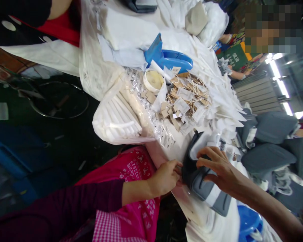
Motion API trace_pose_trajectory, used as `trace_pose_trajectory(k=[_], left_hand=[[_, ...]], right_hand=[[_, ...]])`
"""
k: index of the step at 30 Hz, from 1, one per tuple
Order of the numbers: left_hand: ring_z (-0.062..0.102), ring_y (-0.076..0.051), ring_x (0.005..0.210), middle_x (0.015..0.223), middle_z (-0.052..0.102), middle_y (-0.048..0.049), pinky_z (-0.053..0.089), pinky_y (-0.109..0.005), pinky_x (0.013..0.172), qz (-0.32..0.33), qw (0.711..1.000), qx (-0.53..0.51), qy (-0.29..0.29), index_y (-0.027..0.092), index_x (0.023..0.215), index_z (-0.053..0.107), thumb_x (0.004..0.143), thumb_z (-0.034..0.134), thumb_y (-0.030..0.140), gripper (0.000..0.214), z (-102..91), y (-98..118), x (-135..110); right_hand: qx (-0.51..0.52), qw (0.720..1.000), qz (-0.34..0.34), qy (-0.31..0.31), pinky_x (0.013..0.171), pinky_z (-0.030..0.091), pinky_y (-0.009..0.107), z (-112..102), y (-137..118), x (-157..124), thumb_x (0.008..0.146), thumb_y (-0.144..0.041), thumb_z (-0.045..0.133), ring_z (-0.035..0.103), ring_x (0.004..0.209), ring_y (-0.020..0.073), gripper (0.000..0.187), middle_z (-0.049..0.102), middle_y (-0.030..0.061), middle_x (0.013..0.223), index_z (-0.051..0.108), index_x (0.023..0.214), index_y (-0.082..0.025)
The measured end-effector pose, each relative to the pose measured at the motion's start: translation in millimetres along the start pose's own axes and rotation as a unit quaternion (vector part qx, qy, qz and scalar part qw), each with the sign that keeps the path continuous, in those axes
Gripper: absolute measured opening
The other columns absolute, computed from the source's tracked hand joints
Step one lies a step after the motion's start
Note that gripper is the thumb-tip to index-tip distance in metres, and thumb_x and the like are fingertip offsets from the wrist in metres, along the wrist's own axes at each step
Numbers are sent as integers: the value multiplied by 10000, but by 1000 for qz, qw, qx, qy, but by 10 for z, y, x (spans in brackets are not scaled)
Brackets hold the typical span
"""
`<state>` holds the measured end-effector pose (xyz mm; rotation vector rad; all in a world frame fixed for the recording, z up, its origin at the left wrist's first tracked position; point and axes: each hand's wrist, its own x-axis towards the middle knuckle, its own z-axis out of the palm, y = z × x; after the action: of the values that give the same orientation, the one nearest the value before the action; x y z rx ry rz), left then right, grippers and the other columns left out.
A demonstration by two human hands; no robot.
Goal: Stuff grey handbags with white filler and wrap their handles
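A dark grey zippered bag (202, 181) with a light band and a pale lining lies near the table edge. My left hand (165, 178), below a purple sleeve, is closed on the bag's near side, its fingertips partly hidden. Over the bag's opening is my right hand (214, 164), fingers bent and apart, thumb resting by the grey face. Beside the bag's top is a heap of tan and white hang tags (187, 97) with strings. A tape roll (154, 80) and a blue tape dispenser (170, 60) sit past the tags.
White sheets (141, 30) and a clear plastic bag of white pieces (116, 117) cover much of the table. Several grey bags (270, 158) are piled at right. A blue tub (249, 222) stands lower right. Other people are at the table's far side and upper left.
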<state>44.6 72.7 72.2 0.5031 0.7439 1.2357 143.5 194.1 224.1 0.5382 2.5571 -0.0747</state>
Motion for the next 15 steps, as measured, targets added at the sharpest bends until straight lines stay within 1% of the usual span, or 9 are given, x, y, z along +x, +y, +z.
trace_pose_trajectory(k=[1, 2, 3, 5, 7, 8, 9, 11, 15], left_hand=[[648, -205, 758, 851, 657, -69, 527, -328, 702, 47, 994, 94, -8, 166, 974, 581, 737, 398, 9, 338, -44, 74, 6], [640, -214, 816, 893, 657, -87, 517, -326, 738, 105, 974, 200, -20, 161, 952, 600, 736, 384, -14, 353, -93, 150, 19], [625, -226, 877, 934, 654, -104, 504, -330, 779, 167, 937, 305, -39, 156, 928, 614, 737, 387, -28, 349, -144, 223, 41], [586, -254, 979, 1000, 643, -133, 475, -357, 850, 281, 830, 471, -101, 146, 900, 623, 749, 437, -23, 293, -240, 340, 117], [559, -265, 1041, 1030, 648, -146, 451, -375, 893, 362, 727, 555, -180, 145, 892, 626, 778, 501, 24, 207, -310, 395, 231], [557, -260, 1052, 1024, 658, -143, 441, -373, 902, 391, 689, 573, -208, 151, 884, 628, 794, 528, 53, 166, -332, 398, 296], [562, -247, 1050, 1016, 668, -135, 435, -362, 901, 414, 663, 582, -223, 162, 875, 631, 812, 542, 78, 138, -346, 387, 361], [577, -220, 1023, 997, 685, -116, 424, -337, 890, 453, 631, 587, -227, 186, 850, 637, 849, 540, 115, 120, -353, 342, 478], [606, -220, 905, 914, 698, -93, 406, -353, 864, 489, 597, 594, -226, 196, 837, 644, 864, 541, 183, 107, -316, 281, 624]], right_hand=[[-2, 1000, -2, 10, 825, 387, 398, -1, 10, 7, 719, -50, 596, 462, 1033, 264, 217, 557, 74, 1077, 622, 855, -217], [-4, 1000, -3, 17, 826, 388, 398, 0, 19, 15, 722, -60, 599, 462, 1040, 267, 212, 559, 76, 1083, 625, 862, -218], [-5, 1000, -4, 22, 828, 390, 401, 4, 27, 22, 723, -71, 603, 464, 1045, 270, 206, 560, 78, 1089, 626, 865, -219], [-2, 1000, -8, 26, 834, 390, 412, 21, 46, 29, 728, -96, 611, 464, 1051, 278, 189, 561, 81, 1102, 627, 869, -222], [4, 999, -13, 32, 830, 391, 421, 50, 78, 25, 740, -126, 616, 463, 1048, 284, 159, 560, 85, 1109, 627, 864, -226], [6, 999, -15, 37, 823, 391, 423, 68, 98, 20, 746, -140, 616, 463, 1046, 286, 142, 559, 86, 1109, 629, 857, -228], [7, 999, -15, 43, 816, 390, 422, 86, 119, 12, 752, -150, 615, 461, 1046, 287, 127, 556, 86, 1110, 631, 849, -231], [12, 998, -17, 52, 804, 388, 417, 118, 156, -5, 760, -150, 608, 459, 1043, 286, 115, 547, 85, 1105, 633, 835, -233], [35, 997, -24, 59, 825, 383, 426, 145, 175, -36, 777, -136, 605, 454, 1047, 283, 111, 527, 87, 1099, 625, 837, -227]])
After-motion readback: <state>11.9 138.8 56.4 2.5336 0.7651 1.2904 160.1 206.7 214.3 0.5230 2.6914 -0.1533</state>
